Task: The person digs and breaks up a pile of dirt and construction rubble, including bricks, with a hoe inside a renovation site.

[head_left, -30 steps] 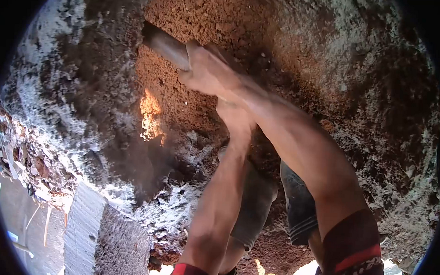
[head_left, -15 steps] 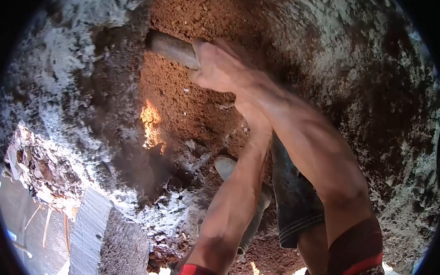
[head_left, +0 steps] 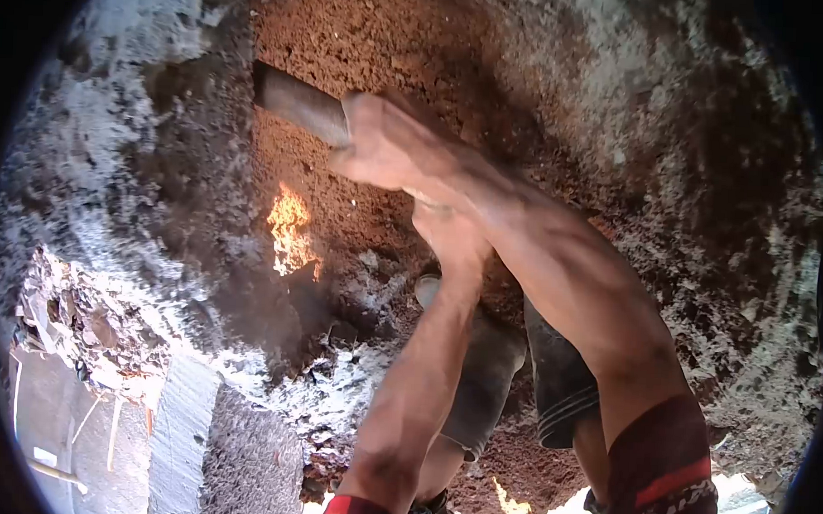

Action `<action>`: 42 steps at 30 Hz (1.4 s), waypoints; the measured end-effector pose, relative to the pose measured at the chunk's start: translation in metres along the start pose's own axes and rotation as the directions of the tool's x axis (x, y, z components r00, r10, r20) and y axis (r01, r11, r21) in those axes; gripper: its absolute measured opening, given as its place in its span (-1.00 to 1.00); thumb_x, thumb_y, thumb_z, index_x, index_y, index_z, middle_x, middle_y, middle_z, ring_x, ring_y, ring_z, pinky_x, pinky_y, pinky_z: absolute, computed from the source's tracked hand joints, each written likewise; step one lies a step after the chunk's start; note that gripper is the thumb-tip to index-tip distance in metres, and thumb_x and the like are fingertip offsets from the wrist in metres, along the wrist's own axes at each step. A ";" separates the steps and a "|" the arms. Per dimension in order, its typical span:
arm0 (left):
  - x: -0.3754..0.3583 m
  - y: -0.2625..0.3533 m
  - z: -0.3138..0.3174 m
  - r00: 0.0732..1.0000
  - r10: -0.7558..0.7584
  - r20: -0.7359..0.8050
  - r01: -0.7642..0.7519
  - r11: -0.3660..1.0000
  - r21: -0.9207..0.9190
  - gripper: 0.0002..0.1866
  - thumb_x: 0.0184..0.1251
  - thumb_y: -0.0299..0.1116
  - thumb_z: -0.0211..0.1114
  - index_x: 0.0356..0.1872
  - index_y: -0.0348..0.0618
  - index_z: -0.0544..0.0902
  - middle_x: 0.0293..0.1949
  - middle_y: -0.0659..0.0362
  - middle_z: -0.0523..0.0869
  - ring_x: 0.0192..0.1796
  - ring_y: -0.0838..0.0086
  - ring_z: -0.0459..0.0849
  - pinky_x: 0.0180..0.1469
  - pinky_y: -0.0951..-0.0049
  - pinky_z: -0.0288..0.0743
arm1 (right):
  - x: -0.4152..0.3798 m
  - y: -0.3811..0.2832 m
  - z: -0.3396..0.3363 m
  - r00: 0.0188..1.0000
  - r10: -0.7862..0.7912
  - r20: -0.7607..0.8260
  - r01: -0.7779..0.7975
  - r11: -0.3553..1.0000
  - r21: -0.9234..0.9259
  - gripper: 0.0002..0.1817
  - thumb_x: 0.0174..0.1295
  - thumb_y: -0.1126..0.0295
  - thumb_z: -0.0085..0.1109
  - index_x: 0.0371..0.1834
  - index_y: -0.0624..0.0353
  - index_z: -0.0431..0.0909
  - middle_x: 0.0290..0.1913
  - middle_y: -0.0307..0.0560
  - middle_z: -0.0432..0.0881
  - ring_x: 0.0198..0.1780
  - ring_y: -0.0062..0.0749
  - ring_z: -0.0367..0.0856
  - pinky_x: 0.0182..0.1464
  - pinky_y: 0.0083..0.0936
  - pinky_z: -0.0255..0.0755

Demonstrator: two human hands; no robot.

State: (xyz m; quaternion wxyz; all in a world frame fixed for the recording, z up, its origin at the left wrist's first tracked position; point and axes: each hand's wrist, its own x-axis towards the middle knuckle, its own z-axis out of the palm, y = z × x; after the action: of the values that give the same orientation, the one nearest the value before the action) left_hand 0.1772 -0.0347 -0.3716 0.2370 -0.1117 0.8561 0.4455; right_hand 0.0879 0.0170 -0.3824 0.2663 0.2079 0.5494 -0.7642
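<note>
My right hand (head_left: 388, 147) is wrapped around a grey handle (head_left: 299, 104) near the top centre of the frame; my left hand (head_left: 453, 236) sits just below it, fingers closed, though blur keeps me from telling how much of the handle it grips. The handle runs up and left into the reddish soil (head_left: 392, 39), and its working end is buried or cut off there, so I cannot say what tool it is. Two dark rubber boots (head_left: 489, 368) stand directly under my arms, near the line of the handle; I judge a swing that glances off the packed soil could come down onto them. Loose clods might also slide from the pale, crusted wall (head_left: 116, 156) on the left. Lower left shows a concrete slab (head_left: 188, 439) and rubble (head_left: 83, 318), too distorted by the lens edge to read well; the sunlit patch (head_left: 290, 230) is washed out.
</note>
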 end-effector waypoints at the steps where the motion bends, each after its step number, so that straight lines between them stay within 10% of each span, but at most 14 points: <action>1: 0.010 -0.015 0.007 0.977 -0.209 -0.039 0.208 0.978 -0.035 -0.79 0.14 -0.49 0.20 -0.19 -0.32 0.54 -0.29 0.17 0.66 -0.29 0.54 0.57 -0.24 0.51 0.49 | 0.010 0.025 0.004 0.978 -0.140 -0.152 0.204 0.778 0.594 -0.60 0.09 0.35 0.16 -0.06 0.39 0.41 -0.34 0.02 0.59 -0.40 -0.38 0.58 -0.45 -0.45 0.51; 2: 0.008 -0.019 0.005 0.977 -0.212 -0.040 0.211 0.977 -0.028 -0.79 0.14 -0.49 0.20 -0.19 -0.32 0.54 -0.29 0.17 0.66 -0.29 0.54 0.57 -0.24 0.51 0.49 | 0.020 0.024 0.004 0.979 -0.138 -0.152 0.202 0.775 0.599 -0.60 0.09 0.35 0.16 -0.06 0.39 0.41 -0.34 0.02 0.59 -0.40 -0.38 0.58 -0.45 -0.45 0.51; 3: 0.011 -0.019 0.005 0.963 -0.267 -0.026 0.262 0.958 -0.121 -0.78 0.13 -0.50 0.20 -0.18 -0.32 0.54 -0.29 0.17 0.66 -0.29 0.53 0.57 -0.24 0.50 0.49 | 0.032 0.009 0.001 0.993 0.095 -0.073 -0.091 0.994 0.055 -0.62 0.10 0.35 0.16 -0.08 0.37 0.42 -0.32 0.00 0.58 -0.38 -0.39 0.57 -0.43 -0.46 0.52; 5: 0.007 -0.009 0.006 0.929 -0.369 0.033 0.361 0.881 -0.306 -0.77 0.13 -0.50 0.21 -0.17 -0.33 0.54 -0.29 0.17 0.66 -0.29 0.53 0.57 -0.25 0.49 0.49 | 0.024 -0.022 -0.008 0.921 0.359 -0.154 -0.382 0.748 -0.543 -0.69 0.09 0.33 0.17 -0.18 0.33 0.46 -0.37 -0.02 0.58 -0.46 -0.40 0.53 -0.47 -0.49 0.51; 10: -0.017 0.054 -0.041 0.853 -0.501 0.145 0.506 0.726 -0.466 -0.73 0.12 -0.53 0.23 -0.11 -0.32 0.54 -0.27 0.15 0.66 -0.27 0.50 0.59 -0.21 0.48 0.51 | 0.000 -0.052 0.015 0.959 0.277 -0.068 -0.271 0.810 -0.521 -0.71 0.03 0.32 0.21 -0.28 0.31 0.48 -0.55 -0.04 0.53 -0.59 -0.40 0.48 -0.55 -0.44 0.43; 14: -0.021 0.002 -0.042 0.985 -0.175 0.011 0.165 0.904 -0.395 -0.76 0.16 -0.53 0.22 -0.12 -0.31 0.55 -0.25 0.18 0.66 -0.26 0.52 0.60 -0.19 0.51 0.51 | 0.004 -0.025 0.031 0.994 0.038 -0.104 -0.091 0.817 -0.570 -0.70 -0.03 0.29 0.22 -0.35 0.33 0.52 -0.57 0.02 0.54 -0.59 -0.33 0.51 -0.56 -0.41 0.42; 18: -0.005 -0.041 -0.040 0.907 -0.400 0.135 0.416 0.792 -0.447 -0.76 0.16 -0.51 0.25 -0.13 -0.30 0.54 -0.25 0.19 0.65 -0.26 0.54 0.60 -0.22 0.52 0.51 | 0.016 -0.001 0.038 0.987 0.067 -0.148 -0.139 0.819 -0.556 -0.65 -0.07 0.30 0.22 -0.29 0.37 0.55 -0.49 0.17 0.61 -0.49 -0.25 0.63 -0.42 -0.38 0.52; 20: -0.036 -0.042 -0.027 0.706 -0.671 0.226 0.652 0.491 -0.578 -0.78 0.14 -0.48 0.28 -0.19 -0.29 0.54 -0.35 0.22 0.65 -0.35 0.55 0.59 -0.34 0.51 0.51 | -0.007 0.003 0.028 0.881 0.433 -0.189 -0.472 0.779 -0.412 -0.65 -0.10 0.33 0.22 -0.29 0.41 0.56 -0.45 0.22 0.62 -0.43 -0.22 0.66 -0.37 -0.35 0.52; 22: -0.088 -0.028 -0.024 0.885 -0.463 0.046 0.461 0.859 -0.224 -0.79 0.11 -0.46 0.30 -0.24 -0.27 0.52 -0.48 0.23 0.60 -0.51 0.56 0.55 -0.51 0.50 0.45 | -0.049 0.030 0.034 0.916 0.293 -0.275 -0.393 0.795 -0.461 -0.65 -0.12 0.37 0.20 -0.31 0.45 0.55 -0.42 0.27 0.62 -0.43 -0.17 0.66 -0.38 -0.37 0.52; 24: -0.117 0.004 -0.041 0.814 -0.514 0.271 0.562 0.578 -0.592 -0.77 0.08 -0.47 0.32 -0.25 -0.27 0.51 -0.53 0.22 0.58 -0.60 0.56 0.51 -0.59 0.52 0.39 | -0.082 0.028 0.031 0.956 0.212 -0.204 -0.287 0.826 -0.485 -0.69 -0.14 0.36 0.18 -0.38 0.43 0.55 -0.48 0.23 0.60 -0.47 -0.19 0.63 -0.41 -0.35 0.50; 27: -0.094 0.016 -0.070 0.753 -0.557 0.349 0.658 0.641 -0.395 -0.72 0.12 -0.48 0.26 -0.11 -0.29 0.51 -0.28 0.20 0.63 -0.28 0.54 0.58 -0.25 0.52 0.49 | -0.061 0.063 0.051 0.959 0.081 -0.271 -0.160 0.945 -0.285 -0.64 -0.15 0.32 0.16 -0.32 0.40 0.52 -0.46 0.21 0.58 -0.47 -0.22 0.59 -0.44 -0.35 0.46; 31: -0.038 -0.051 -0.063 0.995 -0.092 -0.027 0.084 0.970 -0.228 -0.85 0.09 -0.57 0.26 -0.29 -0.29 0.54 -0.39 0.27 0.62 -0.43 0.60 0.56 -0.44 0.58 0.46 | -0.016 0.020 0.056 0.959 0.254 -0.127 -0.283 0.884 -0.372 -0.57 -0.07 0.27 0.18 -0.19 0.41 0.48 -0.39 0.15 0.60 -0.43 -0.28 0.59 -0.45 -0.36 0.48; 34: -0.034 -0.117 -0.060 0.799 -0.531 0.282 0.569 0.516 -0.640 -0.87 0.11 -0.53 0.29 -0.30 -0.28 0.56 -0.37 0.26 0.63 -0.40 0.59 0.56 -0.43 0.57 0.47 | 0.004 0.006 0.060 0.949 0.306 -0.079 -0.312 0.871 -0.379 -0.58 0.07 0.28 0.22 -0.17 0.47 0.49 -0.35 0.11 0.63 -0.40 -0.27 0.63 -0.42 -0.39 0.55; 42: -0.113 0.026 -0.075 0.747 -0.601 0.286 0.641 0.534 -0.552 -0.73 0.09 -0.59 0.24 -0.14 -0.28 0.49 -0.32 0.23 0.60 -0.34 0.49 0.60 -0.34 0.47 0.53 | -0.064 0.052 0.061 0.960 0.200 -0.196 -0.256 0.910 -0.325 -0.66 -0.20 0.27 0.16 -0.48 0.40 0.49 -0.64 0.06 0.48 -0.64 -0.35 0.43 -0.61 -0.37 0.34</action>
State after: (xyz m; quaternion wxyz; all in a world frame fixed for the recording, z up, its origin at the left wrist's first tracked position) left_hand 0.2408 -0.0827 -0.2591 0.3550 -0.4653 0.5566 0.5896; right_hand 0.1683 -0.0427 -0.3624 0.3417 0.2806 0.6668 -0.5999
